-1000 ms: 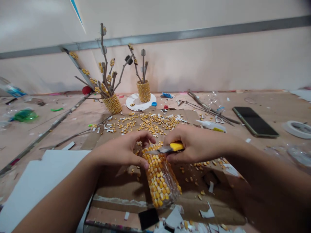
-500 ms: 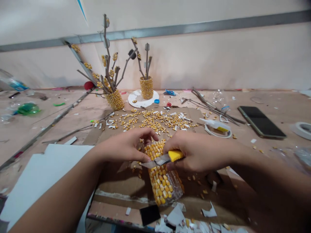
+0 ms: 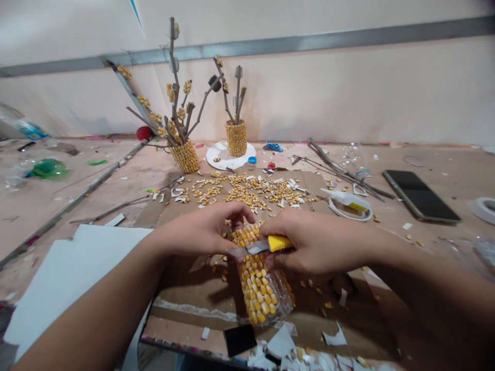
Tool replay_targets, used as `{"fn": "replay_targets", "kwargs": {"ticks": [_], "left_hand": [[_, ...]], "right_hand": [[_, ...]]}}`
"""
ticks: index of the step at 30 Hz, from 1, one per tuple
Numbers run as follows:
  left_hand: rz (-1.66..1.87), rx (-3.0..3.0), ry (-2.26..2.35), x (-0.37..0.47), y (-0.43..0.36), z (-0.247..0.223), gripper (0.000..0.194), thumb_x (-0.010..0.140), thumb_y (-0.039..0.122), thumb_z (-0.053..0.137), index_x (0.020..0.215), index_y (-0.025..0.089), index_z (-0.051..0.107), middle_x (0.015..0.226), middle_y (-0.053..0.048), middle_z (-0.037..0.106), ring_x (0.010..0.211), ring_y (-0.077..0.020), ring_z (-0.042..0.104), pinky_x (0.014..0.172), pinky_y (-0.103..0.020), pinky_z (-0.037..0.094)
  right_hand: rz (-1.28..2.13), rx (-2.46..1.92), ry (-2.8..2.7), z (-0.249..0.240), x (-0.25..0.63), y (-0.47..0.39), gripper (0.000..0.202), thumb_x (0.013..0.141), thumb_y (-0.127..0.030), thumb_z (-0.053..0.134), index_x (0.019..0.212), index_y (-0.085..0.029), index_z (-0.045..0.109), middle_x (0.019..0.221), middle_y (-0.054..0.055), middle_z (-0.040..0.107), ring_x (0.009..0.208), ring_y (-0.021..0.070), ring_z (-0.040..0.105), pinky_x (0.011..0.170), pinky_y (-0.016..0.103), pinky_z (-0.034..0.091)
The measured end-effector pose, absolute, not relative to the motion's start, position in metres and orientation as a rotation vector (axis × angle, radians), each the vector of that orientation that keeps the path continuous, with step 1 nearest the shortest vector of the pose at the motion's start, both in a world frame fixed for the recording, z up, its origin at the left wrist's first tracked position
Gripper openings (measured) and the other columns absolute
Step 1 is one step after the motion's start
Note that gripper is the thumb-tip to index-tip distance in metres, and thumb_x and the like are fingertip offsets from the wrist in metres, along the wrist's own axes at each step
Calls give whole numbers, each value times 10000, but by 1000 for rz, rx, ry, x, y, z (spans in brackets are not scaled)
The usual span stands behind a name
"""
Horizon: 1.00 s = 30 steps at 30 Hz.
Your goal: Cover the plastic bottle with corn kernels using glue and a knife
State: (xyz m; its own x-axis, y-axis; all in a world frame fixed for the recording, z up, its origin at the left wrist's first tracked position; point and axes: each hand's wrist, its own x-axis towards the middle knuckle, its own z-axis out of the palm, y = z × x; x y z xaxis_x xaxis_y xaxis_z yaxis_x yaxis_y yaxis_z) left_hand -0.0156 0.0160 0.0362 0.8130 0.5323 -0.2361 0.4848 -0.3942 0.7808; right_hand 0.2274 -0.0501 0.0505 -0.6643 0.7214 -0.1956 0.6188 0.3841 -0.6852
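A clear plastic cylinder partly covered with corn kernels [image 3: 258, 293] lies tilted on brown cardboard [image 3: 185, 291]. My left hand [image 3: 207, 229] grips its upper left side, thumb near the blade tip and fingers curled behind. In my right hand [image 3: 305, 239] is a yellow-handled cutter knife [image 3: 279, 243], its blade lying across the kernels and pointing left. Below the blade the kernels sit in rows, while the lower right side shows bare clear plastic. Loose kernels [image 3: 247, 193] and white scraps are spread beyond my hands.
Two kernel-covered pots with twigs [image 3: 185, 157] [image 3: 236, 138] stand at the back. A phone [image 3: 421, 196], a glue bottle [image 3: 346, 200], tape and sticks lie right. White sheets [image 3: 65, 278] are at left; a black square [image 3: 240, 340] and paper scraps lie along the near edge.
The knife blade has tilted slightly, its tip a little higher against the kernels. Both hands keep their hold. The whole view has shifted slightly.
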Motion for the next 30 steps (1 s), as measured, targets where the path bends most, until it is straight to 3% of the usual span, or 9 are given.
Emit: {"fn": "replay_targets", "kwargs": {"ticks": [7, 10, 13, 18, 23, 30], "left_hand": [[41, 2051, 755, -17, 19, 35, 554, 751, 380, 920, 1223, 227, 673, 1153, -47, 707, 1079, -281, 658, 898, -382, 516], [51, 2068, 769, -18, 20, 36, 567, 751, 354, 923, 1249, 242, 676, 1195, -53, 711, 1121, -290, 667, 924, -388, 524], [32, 2087, 760, -19, 24, 38, 639, 724, 391, 948, 1279, 243, 667, 1178, -54, 716, 1113, -294, 680, 940, -402, 539], [57, 2089, 744, -27, 33, 41, 609, 767, 411, 914, 1301, 249, 670, 1165, -57, 741, 1133, -293, 696, 985, -425, 560], [105, 2055, 701, -35, 42, 42, 438, 912, 398, 782, 1293, 212, 672, 1154, -91, 769, 1062, -256, 738, 902, -375, 616], [197, 2051, 723, -34, 45, 41, 367, 946, 443, 749, 1193, 184, 666, 1048, -75, 757, 929, -204, 741, 834, -339, 636]], "right_hand": [[1139, -1184, -2363, 54, 241, -41, 91, 904, -236, 701, 828, -209, 659, 736, -27, 628, 648, 134, 544, 587, 267, 372], [842, -1342, -2182, 53, 265, -25, 209, 929, -344, 698, 778, -213, 636, 674, -33, 565, 621, 135, 502, 588, 289, 362], [605, -1571, -2185, 50, 289, -9, 213, 892, -317, 716, 720, -210, 651, 592, -35, 547, 560, 129, 469, 567, 305, 334], [817, -1688, -2505, 46, 295, -2, 114, 812, -231, 725, 708, -203, 688, 638, -22, 642, 601, 133, 544, 576, 293, 345], [914, -1692, -2637, 38, 277, -8, 162, 752, -176, 695, 643, -210, 580, 578, -40, 565, 553, 124, 505, 531, 294, 306], [849, -1790, -2609, 28, 269, -9, 170, 687, -205, 696, 625, -223, 538, 584, -17, 567, 534, 140, 515, 499, 302, 315]]}}
